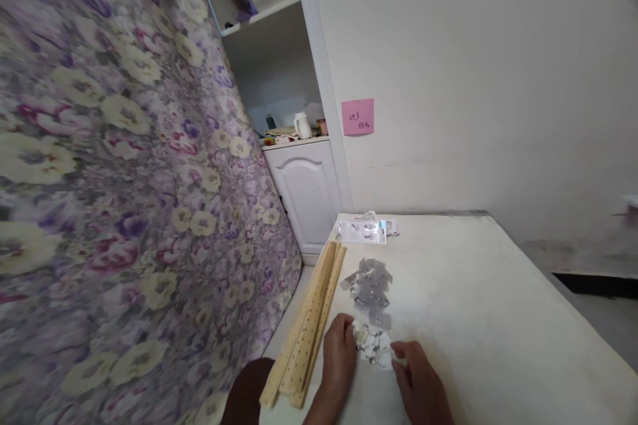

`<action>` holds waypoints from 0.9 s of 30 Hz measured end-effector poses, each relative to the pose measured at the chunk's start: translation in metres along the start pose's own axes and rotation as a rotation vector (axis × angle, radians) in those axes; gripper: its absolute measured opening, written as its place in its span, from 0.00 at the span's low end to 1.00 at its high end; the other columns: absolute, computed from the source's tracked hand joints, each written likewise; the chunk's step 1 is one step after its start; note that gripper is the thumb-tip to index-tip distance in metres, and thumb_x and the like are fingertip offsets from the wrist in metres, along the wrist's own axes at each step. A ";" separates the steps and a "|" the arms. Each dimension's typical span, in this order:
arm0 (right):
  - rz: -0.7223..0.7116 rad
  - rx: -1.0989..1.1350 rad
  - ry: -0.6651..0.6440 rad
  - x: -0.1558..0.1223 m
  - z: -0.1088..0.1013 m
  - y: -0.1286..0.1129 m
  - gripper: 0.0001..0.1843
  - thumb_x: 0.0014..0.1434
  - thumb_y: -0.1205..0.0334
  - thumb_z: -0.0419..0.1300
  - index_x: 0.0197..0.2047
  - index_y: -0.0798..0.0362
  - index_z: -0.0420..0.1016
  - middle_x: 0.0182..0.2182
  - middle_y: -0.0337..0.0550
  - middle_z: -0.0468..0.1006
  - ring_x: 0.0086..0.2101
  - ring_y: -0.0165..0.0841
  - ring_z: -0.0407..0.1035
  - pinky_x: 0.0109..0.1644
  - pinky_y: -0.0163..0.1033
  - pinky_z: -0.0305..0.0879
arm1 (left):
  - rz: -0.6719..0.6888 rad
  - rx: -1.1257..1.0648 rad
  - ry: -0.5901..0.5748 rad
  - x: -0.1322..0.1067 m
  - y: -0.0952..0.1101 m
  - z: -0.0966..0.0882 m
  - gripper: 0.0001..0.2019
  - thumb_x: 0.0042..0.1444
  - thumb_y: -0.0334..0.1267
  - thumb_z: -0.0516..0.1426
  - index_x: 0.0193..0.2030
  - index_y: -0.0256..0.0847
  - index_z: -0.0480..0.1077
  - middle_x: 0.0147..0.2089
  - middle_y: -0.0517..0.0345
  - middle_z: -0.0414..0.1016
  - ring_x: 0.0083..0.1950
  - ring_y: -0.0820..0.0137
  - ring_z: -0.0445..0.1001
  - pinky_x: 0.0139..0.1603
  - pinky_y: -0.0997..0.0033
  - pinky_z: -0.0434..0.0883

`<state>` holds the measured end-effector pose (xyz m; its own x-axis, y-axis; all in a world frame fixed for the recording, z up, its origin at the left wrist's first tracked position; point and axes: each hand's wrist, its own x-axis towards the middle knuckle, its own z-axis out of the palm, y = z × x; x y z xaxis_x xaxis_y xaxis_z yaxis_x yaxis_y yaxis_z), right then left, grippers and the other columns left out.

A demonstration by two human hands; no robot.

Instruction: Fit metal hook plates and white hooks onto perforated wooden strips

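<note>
My left hand (339, 352) and my right hand (419, 378) rest on the white table (473, 305), one on each side of a small heap of white and clear little packets (373, 345). The fingers of both hands curl in against the heap; the left fingertips touch its left edge, the right thumb touches its right edge. Just beyond lies a pile of several grey plastic bags (371, 285). Two long perforated wooden strips (312, 325) lie along the table's left edge, beside my left hand.
A clear packet with printed card (361, 230) lies at the table's far edge. A pink sticky note (357, 117) hangs on the wall. A floral curtain (124, 179) fills the left. A white cabinet (306, 192) with shelves stands behind.
</note>
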<state>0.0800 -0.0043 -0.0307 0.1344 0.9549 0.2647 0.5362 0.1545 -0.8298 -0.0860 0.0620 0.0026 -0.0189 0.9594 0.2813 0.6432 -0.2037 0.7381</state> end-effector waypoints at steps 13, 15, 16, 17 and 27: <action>0.017 0.041 0.010 0.000 -0.001 0.006 0.13 0.56 0.59 0.51 0.41 0.50 0.72 0.37 0.44 0.77 0.31 0.32 0.74 0.37 0.34 0.71 | 0.015 -0.013 0.082 -0.012 -0.008 -0.008 0.13 0.56 0.34 0.46 0.41 0.38 0.70 0.42 0.49 0.73 0.47 0.63 0.71 0.51 0.59 0.66; 0.011 0.055 -0.012 0.000 0.000 0.008 0.14 0.56 0.58 0.51 0.42 0.51 0.72 0.37 0.44 0.77 0.30 0.32 0.73 0.37 0.35 0.71 | 0.017 -0.020 0.092 -0.022 -0.010 -0.010 0.13 0.57 0.34 0.46 0.43 0.38 0.69 0.44 0.49 0.73 0.48 0.63 0.71 0.52 0.60 0.67; 0.008 0.064 -0.019 0.001 0.000 0.010 0.14 0.56 0.57 0.51 0.42 0.51 0.72 0.36 0.45 0.77 0.30 0.32 0.73 0.37 0.35 0.71 | 0.021 -0.026 0.096 -0.027 -0.010 -0.012 0.13 0.57 0.34 0.46 0.44 0.39 0.69 0.45 0.49 0.73 0.49 0.63 0.71 0.53 0.60 0.67; 0.007 0.074 -0.025 0.001 0.000 0.011 0.14 0.56 0.56 0.51 0.42 0.51 0.72 0.36 0.45 0.78 0.30 0.32 0.73 0.37 0.35 0.71 | 0.026 -0.031 0.098 -0.032 -0.009 -0.015 0.13 0.57 0.34 0.47 0.45 0.39 0.68 0.45 0.49 0.73 0.49 0.64 0.71 0.53 0.60 0.67; 0.038 0.098 -0.007 0.002 -0.001 0.007 0.15 0.53 0.51 0.53 0.38 0.50 0.73 0.34 0.45 0.78 0.29 0.34 0.73 0.35 0.37 0.71 | 0.052 0.024 0.111 -0.047 -0.001 -0.074 0.12 0.58 0.39 0.48 0.45 0.42 0.68 0.43 0.50 0.72 0.45 0.63 0.71 0.48 0.61 0.70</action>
<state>0.0845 -0.0014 -0.0356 0.1467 0.9623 0.2290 0.4466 0.1421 -0.8834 -0.1423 0.0030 0.0344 -0.0684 0.9200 0.3859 0.6634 -0.2469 0.7063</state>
